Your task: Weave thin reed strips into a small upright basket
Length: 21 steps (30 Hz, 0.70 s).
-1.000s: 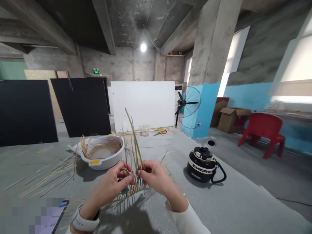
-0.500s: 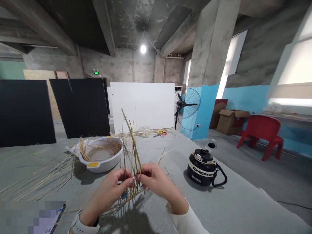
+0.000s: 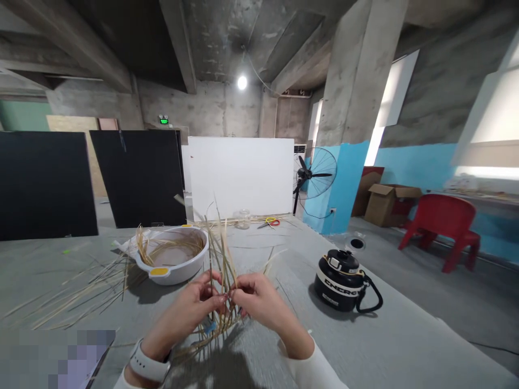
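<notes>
Thin straw-coloured and greenish strips (image 3: 222, 251) stand upright from a loosely woven piece (image 3: 221, 327) low between my hands. My left hand (image 3: 198, 302) is closed, its thumb and fingers pinching the strips from the left. From the other side my right hand (image 3: 255, 297) pinches the same bundle, its fingertips almost touching the left ones. A small blue clip-like piece (image 3: 210, 327) sits on the weave beneath my left fingers. Which single strip each hand grips is hidden by the fingers.
A white basin (image 3: 174, 276) with coiled strips stands left of centre, loose strips (image 3: 85, 292) beside it. Scissors (image 3: 270, 222) and a clear jar (image 3: 243, 218) lie toward the back. A black bottle (image 3: 338, 281) with a strap stands right. A partly blurred flat device (image 3: 91, 356) lies front left.
The long greenish strip that leaned up to the left has swung away and now shows only blurred near the dark panel. Both hands stay close together, and the view has shifted slightly.
</notes>
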Motion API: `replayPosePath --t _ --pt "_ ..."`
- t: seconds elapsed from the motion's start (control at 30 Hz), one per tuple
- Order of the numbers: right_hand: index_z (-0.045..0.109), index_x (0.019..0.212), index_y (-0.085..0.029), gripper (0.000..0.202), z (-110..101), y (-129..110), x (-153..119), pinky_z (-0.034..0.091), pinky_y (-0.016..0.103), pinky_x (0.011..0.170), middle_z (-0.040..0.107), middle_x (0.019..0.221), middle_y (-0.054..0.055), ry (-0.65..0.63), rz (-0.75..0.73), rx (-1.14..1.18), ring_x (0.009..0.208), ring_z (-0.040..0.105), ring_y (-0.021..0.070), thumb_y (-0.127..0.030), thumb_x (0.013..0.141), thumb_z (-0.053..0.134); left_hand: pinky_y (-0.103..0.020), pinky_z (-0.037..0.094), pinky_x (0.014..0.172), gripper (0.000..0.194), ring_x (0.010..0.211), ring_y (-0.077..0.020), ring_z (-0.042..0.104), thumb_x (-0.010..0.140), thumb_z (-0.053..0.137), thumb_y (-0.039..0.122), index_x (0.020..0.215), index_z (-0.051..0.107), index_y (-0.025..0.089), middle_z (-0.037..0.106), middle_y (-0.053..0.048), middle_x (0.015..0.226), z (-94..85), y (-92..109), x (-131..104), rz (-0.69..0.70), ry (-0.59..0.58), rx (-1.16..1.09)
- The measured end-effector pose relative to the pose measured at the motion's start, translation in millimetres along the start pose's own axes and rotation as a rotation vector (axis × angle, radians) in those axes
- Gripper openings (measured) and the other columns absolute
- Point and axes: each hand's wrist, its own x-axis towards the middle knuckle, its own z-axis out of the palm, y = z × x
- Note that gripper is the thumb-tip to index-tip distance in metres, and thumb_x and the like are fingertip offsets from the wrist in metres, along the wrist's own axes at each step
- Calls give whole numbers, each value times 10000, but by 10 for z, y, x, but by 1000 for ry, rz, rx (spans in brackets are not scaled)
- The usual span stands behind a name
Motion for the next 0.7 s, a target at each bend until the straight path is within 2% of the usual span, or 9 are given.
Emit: replayPosePath --t 0.2,0.47,0.7 --pt "479 633 -171 180 45 -21 4 367 163 354 404 526 -58 101 -53 73 415 414 71 -262 788 488 -284 409 695 326 685 -149 583 812 583 370 1015 400 193 617 19 675 2 -25 1 11 14 -22" --pt "463 690 -184 210 1 -56 -37 391 165 358 414 563 -55 14 -76 27 425 424 72 -313 856 467 -299 411 750 397 720 -150 589 787 615 360 1071 386 205 598 28 708 24 17 -14 18 35 -60" --pt "492 733 -180 201 10 -11 -24 337 136 330 399 574 -60 39 -99 -5 418 406 58 -334 863 484 -293 422 729 372 729 -149 584 774 631 358 1038 427 196 578 15 754 38 -26 0 36 20 -96"
